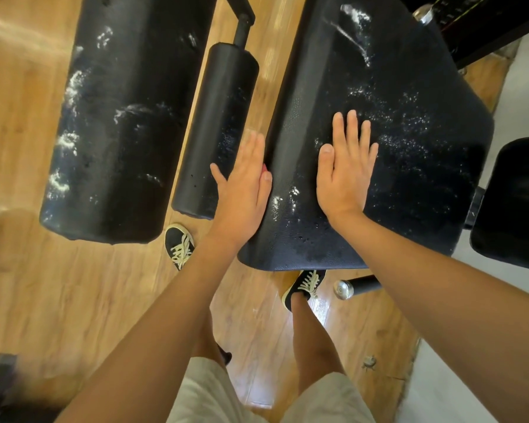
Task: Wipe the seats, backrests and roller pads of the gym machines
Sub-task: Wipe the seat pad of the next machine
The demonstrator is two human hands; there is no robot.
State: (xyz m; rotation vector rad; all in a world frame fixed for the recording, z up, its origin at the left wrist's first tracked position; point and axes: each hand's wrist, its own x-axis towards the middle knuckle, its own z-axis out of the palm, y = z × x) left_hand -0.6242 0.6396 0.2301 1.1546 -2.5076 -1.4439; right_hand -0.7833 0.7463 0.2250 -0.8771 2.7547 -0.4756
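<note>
The right hand (344, 169) lies flat and released, fingers spread, on top of the broad black pad (403, 96), whose pebbled vinyl is flecked with white foam, while the left hand (245, 181), fingers straight, presses its left side, near a smooth cylindrical roller pad (217, 117) and a foam-streaked rounded pad (119, 123) above the plank floor (74, 300).

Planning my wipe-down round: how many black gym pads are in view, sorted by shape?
Wide black cushioned pads: 3
Slim black cylindrical roller pad: 1
Total: 4
</note>
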